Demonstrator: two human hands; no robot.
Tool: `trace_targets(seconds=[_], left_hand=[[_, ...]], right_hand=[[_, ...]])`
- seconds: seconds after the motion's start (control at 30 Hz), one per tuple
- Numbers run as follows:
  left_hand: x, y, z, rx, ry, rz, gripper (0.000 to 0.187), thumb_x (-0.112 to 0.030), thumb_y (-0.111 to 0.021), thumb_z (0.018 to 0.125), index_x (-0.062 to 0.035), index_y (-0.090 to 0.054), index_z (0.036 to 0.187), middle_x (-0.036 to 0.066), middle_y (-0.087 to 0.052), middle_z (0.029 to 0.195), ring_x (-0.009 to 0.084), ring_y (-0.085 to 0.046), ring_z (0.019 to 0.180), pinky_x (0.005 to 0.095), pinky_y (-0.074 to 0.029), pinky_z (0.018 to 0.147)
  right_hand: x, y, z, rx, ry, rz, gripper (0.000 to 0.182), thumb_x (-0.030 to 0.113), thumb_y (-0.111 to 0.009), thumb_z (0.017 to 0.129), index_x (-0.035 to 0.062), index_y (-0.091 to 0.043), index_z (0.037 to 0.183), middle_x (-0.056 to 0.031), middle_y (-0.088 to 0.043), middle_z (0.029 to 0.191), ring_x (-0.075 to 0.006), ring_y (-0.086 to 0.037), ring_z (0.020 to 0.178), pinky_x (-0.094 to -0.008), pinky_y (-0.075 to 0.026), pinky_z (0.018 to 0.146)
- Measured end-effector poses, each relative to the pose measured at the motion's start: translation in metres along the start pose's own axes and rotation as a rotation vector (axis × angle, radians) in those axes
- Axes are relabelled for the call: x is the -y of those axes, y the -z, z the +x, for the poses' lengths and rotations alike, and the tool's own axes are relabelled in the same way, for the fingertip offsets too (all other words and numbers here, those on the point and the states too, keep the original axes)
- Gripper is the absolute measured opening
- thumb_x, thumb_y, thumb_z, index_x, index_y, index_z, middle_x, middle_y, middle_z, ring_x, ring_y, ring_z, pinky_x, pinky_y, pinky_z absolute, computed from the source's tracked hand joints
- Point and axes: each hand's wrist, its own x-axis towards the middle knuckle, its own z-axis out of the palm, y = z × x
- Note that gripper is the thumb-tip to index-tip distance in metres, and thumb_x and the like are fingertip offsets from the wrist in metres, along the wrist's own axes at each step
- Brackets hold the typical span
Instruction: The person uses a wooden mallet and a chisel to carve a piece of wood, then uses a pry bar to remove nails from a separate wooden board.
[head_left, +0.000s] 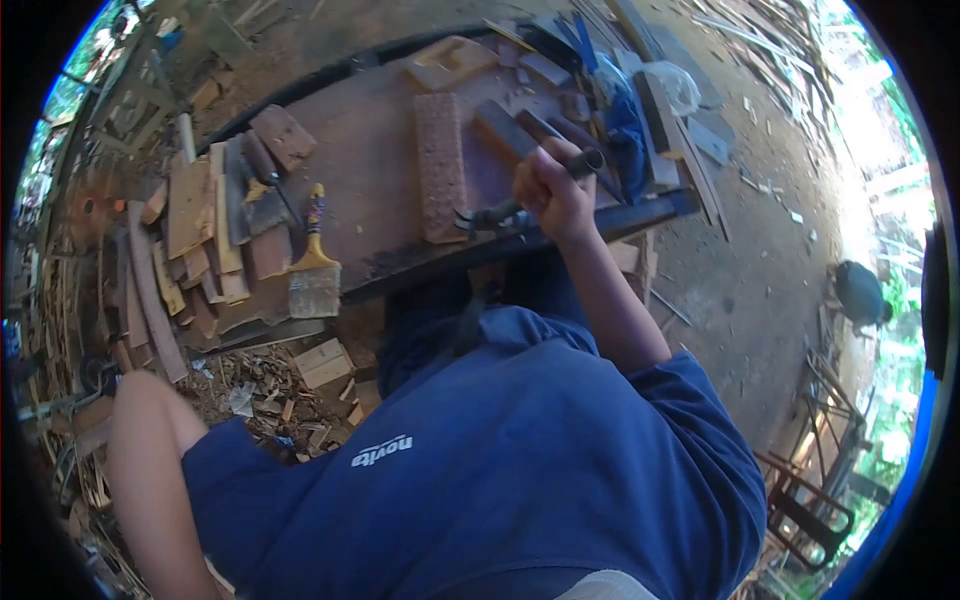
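My right hand (558, 192) is closed round the dark handle of a claw hammer (494, 215). The butt of the handle sticks out beyond the thumb side, and the hammer's head hangs low by the near edge of the workbench (360, 150). Beside that head, overlapping it in this view, lies a long reddish wooden block (441, 165) with a pitted, bumpy face. Dark, narrow wooden pieces (505, 131) rest just behind my hand. My left arm bends back at the lower left, and its hand is out of view.
A wide paintbrush (315, 268) lies at the bench's near left, by a pile of wood offcuts (200, 225). Another wood block (450, 63) sits at the back. Blue cloth (625, 130) and a clear plastic bag (672, 88) are at the right end. Wood scraps (275, 395) cover the floor.
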Motion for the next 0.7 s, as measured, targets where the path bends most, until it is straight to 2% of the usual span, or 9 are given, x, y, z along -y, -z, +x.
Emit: trace_targets(seconds=[0.23, 0.3, 0.33, 0.37, 0.4, 0.47, 0.5, 0.57, 0.7], left_hand=[[0.009, -0.002, -0.037, -0.313, -0.037, 0.043, 0.026, -0.026, -0.059, 0.094, -0.0061, -0.063, 0.110, 0.003, -0.067, 0.102, 0.0138, -0.062, 0.095, 0.0263, -0.052, 0.082], [0.012, -0.004, -0.081, -0.572, 0.057, -0.013, 0.026, -0.026, -0.059, 0.094, -0.0061, -0.063, 0.110, 0.003, -0.067, 0.102, 0.0139, -0.062, 0.095, 0.0262, -0.052, 0.082], [0.005, -0.003, -0.132, -0.821, 0.265, -0.318, 0.028, -0.029, -0.053, 0.096, -0.0072, -0.064, 0.108, 0.003, -0.066, 0.102, 0.0120, -0.060, 0.100, 0.0292, -0.049, 0.088], [0.003, 0.001, -0.184, -0.387, 0.808, -0.248, 0.030, -0.026, -0.056, 0.094, -0.0057, -0.060, 0.116, 0.006, -0.062, 0.110, 0.0114, -0.056, 0.107, 0.0277, -0.045, 0.093], [0.016, -0.020, -0.217, -0.154, 1.092, -0.128, 0.039, -0.030, -0.057, 0.093, -0.0037, -0.055, 0.121, 0.011, -0.058, 0.116, 0.0191, -0.053, 0.112, 0.0335, -0.042, 0.096], [0.042, -0.062, -0.283, 0.683, 1.441, 0.192, 0.059, -0.038, -0.060, 0.090, 0.0003, -0.045, 0.132, 0.022, -0.049, 0.128, 0.0346, -0.047, 0.121, 0.0452, -0.036, 0.103], [0.038, -0.067, -0.334, 1.025, 1.616, 0.338, 0.081, -0.047, -0.066, 0.084, -0.0014, -0.033, 0.142, 0.025, -0.037, 0.141, 0.0401, -0.035, 0.133, 0.0486, -0.029, 0.110], [0.023, -0.079, -0.371, 1.368, 1.739, 0.476, 0.097, -0.053, -0.070, 0.079, -0.0054, -0.022, 0.149, 0.025, -0.022, 0.152, 0.0442, -0.020, 0.141, 0.0490, -0.023, 0.114], [0.004, -0.083, -0.405, 1.360, 1.652, 0.500, 0.099, -0.056, -0.069, 0.076, -0.0112, -0.023, 0.151, 0.027, -0.020, 0.153, 0.0488, -0.018, 0.141, 0.0526, -0.022, 0.115]], right_hand=[[0.005, -0.001, 0.001, 0.034, -0.021, -0.109, 0.038, 0.020, -0.059, 0.094, 0.0062, -0.047, 0.061, -0.0013, -0.043, 0.050, -0.0102, -0.042, 0.044, -0.0265, -0.033, 0.045], [0.006, -0.001, 0.002, 0.037, -0.025, -0.131, 0.040, 0.022, -0.058, 0.095, 0.0065, -0.046, 0.060, -0.0013, -0.043, 0.050, -0.0101, -0.041, 0.044, -0.0265, -0.032, 0.045], [0.005, -0.001, 0.001, 0.033, -0.029, -0.151, 0.042, 0.023, -0.058, 0.095, 0.0069, -0.045, 0.059, -0.0013, -0.042, 0.049, -0.0101, -0.041, 0.044, -0.0266, -0.032, 0.045], [0.004, -0.002, 0.001, 0.022, -0.029, -0.145, 0.042, 0.023, -0.058, 0.095, 0.0069, -0.045, 0.059, -0.0013, -0.042, 0.049, -0.0101, -0.041, 0.044, -0.0266, -0.032, 0.045], [0.003, -0.002, 0.002, 0.007, -0.049, -0.137, 0.043, 0.025, -0.057, 0.096, 0.0068, -0.045, 0.059, -0.0013, -0.042, 0.049, -0.0100, -0.040, 0.044, -0.0266, -0.031, 0.044], [0.004, 0.000, 0.001, -0.013, -0.083, -0.137, 0.043, 0.026, -0.057, 0.096, 0.0067, -0.045, 0.059, -0.0013, -0.042, 0.050, -0.0099, -0.039, 0.044, -0.0266, -0.030, 0.044], [0.004, 0.000, 0.000, 0.006, -0.064, -0.085, 0.044, 0.027, -0.056, 0.096, 0.0069, -0.045, 0.059, -0.0011, -0.042, 0.050, -0.0096, -0.039, 0.044, -0.0266, -0.029, 0.044], [0.003, -0.003, 0.002, 0.027, -0.048, -0.023, 0.044, 0.028, -0.056, 0.097, 0.0071, -0.045, 0.059, -0.0008, -0.043, 0.050, -0.0093, -0.038, 0.044, -0.0265, -0.028, 0.044], [0.001, -0.005, -0.004, -0.054, -0.062, -0.026, 0.043, 0.026, -0.056, 0.097, 0.0069, -0.045, 0.060, -0.0003, -0.042, 0.051, -0.0083, -0.038, 0.044, -0.0269, -0.028, 0.043]])
